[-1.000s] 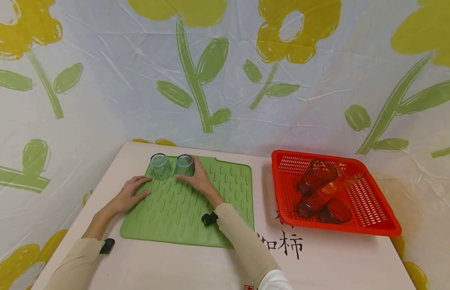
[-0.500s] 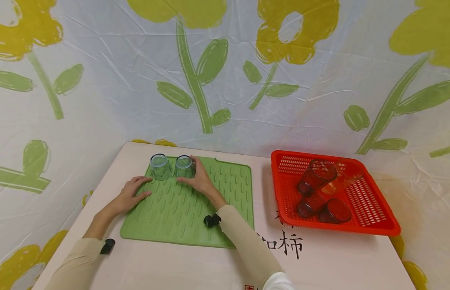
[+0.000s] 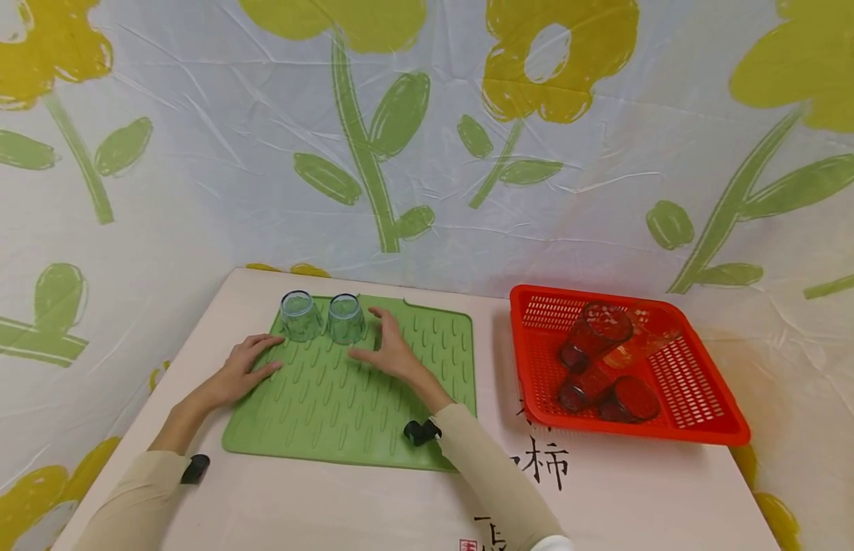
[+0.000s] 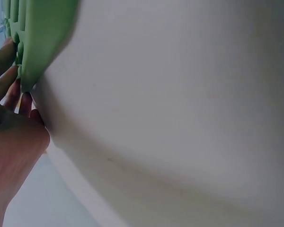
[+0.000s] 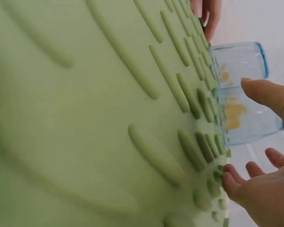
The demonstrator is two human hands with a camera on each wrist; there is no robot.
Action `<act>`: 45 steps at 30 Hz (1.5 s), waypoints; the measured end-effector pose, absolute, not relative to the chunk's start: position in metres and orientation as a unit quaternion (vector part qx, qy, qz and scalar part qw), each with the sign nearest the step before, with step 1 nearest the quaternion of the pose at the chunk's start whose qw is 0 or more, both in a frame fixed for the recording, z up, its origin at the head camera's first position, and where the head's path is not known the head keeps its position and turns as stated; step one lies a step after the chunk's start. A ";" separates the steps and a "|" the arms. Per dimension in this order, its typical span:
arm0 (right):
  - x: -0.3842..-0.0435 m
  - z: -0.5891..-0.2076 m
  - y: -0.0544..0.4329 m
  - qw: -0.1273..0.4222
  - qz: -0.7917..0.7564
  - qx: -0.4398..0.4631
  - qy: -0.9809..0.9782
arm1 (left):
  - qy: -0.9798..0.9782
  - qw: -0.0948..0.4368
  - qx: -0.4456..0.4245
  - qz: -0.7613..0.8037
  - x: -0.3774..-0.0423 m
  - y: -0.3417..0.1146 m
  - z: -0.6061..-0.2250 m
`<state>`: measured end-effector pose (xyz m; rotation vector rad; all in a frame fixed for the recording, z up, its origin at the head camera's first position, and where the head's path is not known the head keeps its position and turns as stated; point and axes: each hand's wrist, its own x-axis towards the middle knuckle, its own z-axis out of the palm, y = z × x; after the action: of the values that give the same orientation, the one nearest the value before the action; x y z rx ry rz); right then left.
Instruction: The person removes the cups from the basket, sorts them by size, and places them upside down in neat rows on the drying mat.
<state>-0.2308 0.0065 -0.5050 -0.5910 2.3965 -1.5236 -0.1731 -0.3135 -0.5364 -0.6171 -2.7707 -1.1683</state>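
Note:
Two clear bluish drinking glasses stand side by side at the back left of a green ribbed mat point(image 3: 317, 413): the left glass point(image 3: 301, 317) and the right glass point(image 3: 346, 319). Just right of the second glass is my right hand point(image 3: 394, 352), thumb and fingers spread apart, holding nothing. In the right wrist view that glass point(image 5: 246, 118) shows between the thumb and the fingers, with a gap around it. My left hand point(image 3: 242, 371) rests at the mat's left edge, fingers relaxed, close below the left glass. The left wrist view shows its fingers point(image 4: 9, 87) against the mat's edge.
A red plastic basket point(image 3: 702, 425) stands at the right of the white table point(image 3: 296, 505), with several glasses point(image 3: 595, 337) lying in it. A cloth printed with flowers point(image 3: 262, 207) hangs behind the table. Black characters point(image 3: 547, 463) mark the tabletop near the basket.
My right hand has let go of the right glass and moved right and slightly toward me. That glass stays on the mat. My left hand has stayed in place.

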 end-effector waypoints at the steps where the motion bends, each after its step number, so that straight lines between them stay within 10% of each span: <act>1: -0.230 -0.504 0.010 0.122 -0.520 -0.204 0.820 | -0.902 0.036 -0.202 -0.380 -0.173 -0.314 -0.537; 45: -0.182 -0.430 0.138 -0.062 -0.506 -0.246 0.825 | -0.903 -0.023 -0.171 -0.392 -0.175 -0.316 -0.535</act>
<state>-0.1816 0.1384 -0.4300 -0.8046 2.6983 -1.6540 -0.1754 -0.3160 -0.5350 -0.5467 -2.8800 -1.2505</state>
